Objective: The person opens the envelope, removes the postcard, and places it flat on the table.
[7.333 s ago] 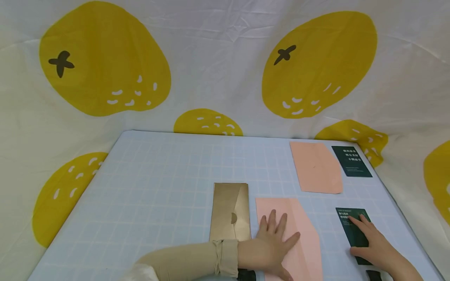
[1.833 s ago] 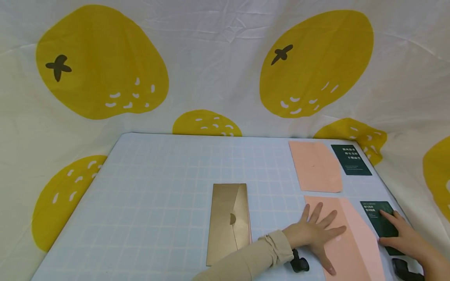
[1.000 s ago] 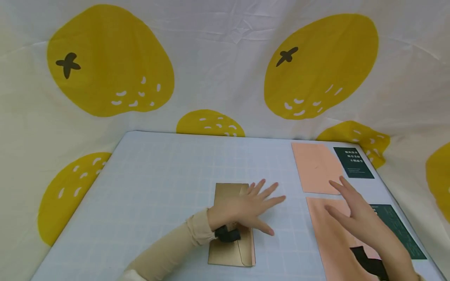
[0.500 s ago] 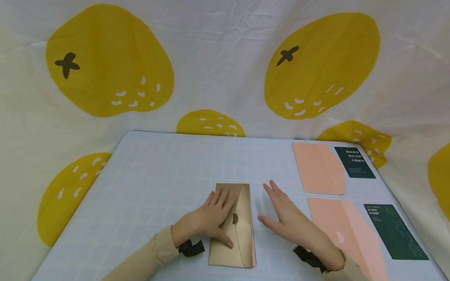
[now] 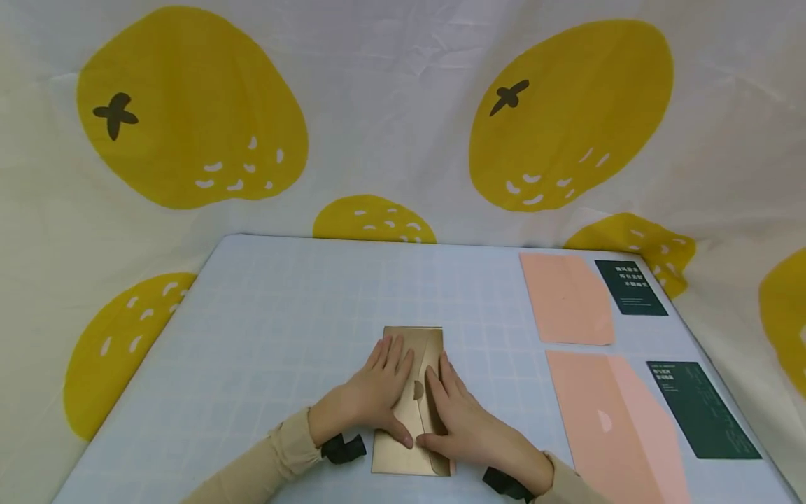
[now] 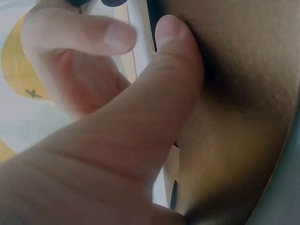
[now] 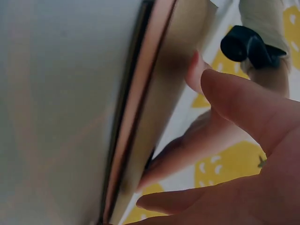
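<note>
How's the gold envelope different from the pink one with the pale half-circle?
The gold envelope looks narrower than the pink envelope. The left hand and right hand are over the gold envelope; neither is over the pink envelope. Both have a half-circle.

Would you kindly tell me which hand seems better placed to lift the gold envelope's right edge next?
Probably the right hand: it lies across that edge of the gold envelope, while the left hand rests on the left part, farther away.
</note>
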`<state>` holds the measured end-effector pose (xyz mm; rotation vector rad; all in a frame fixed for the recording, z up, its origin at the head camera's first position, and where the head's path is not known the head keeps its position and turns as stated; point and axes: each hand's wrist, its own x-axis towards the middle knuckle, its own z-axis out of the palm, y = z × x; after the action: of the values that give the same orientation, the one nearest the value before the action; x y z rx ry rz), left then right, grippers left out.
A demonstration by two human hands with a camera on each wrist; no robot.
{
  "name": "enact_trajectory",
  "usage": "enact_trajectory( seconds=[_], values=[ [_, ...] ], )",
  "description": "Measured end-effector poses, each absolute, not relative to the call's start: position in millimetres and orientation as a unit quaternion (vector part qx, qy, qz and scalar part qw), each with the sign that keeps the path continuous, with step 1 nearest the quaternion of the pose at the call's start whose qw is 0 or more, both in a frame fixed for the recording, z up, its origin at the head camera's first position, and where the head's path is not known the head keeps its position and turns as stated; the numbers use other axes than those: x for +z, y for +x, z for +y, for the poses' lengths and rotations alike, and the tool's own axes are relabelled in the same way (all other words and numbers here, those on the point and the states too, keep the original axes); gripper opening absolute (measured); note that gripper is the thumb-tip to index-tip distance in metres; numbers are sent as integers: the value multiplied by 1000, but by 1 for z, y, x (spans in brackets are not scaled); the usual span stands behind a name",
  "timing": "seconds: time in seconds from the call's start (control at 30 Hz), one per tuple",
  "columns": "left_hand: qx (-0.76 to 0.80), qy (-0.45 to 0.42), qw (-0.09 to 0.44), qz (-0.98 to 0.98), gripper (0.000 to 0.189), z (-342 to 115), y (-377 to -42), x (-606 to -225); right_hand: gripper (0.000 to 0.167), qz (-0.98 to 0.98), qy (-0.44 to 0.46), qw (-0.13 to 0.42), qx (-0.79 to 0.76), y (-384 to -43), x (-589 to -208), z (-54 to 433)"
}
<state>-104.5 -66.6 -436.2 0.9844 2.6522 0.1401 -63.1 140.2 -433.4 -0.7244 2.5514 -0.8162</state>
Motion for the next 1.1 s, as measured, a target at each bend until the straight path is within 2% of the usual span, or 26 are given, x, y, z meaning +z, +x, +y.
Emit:
enact_trajectory(
  seconds=[0.83, 1.1],
  values=[
    [64, 325, 180, 926, 138, -65, -105, -439, 98, 907, -260, 190, -272, -63, -440, 139],
    [27, 330, 153, 931, 127, -60, -98, -436, 98, 911, -264, 181, -261, -63, -441, 140]
  ],
)
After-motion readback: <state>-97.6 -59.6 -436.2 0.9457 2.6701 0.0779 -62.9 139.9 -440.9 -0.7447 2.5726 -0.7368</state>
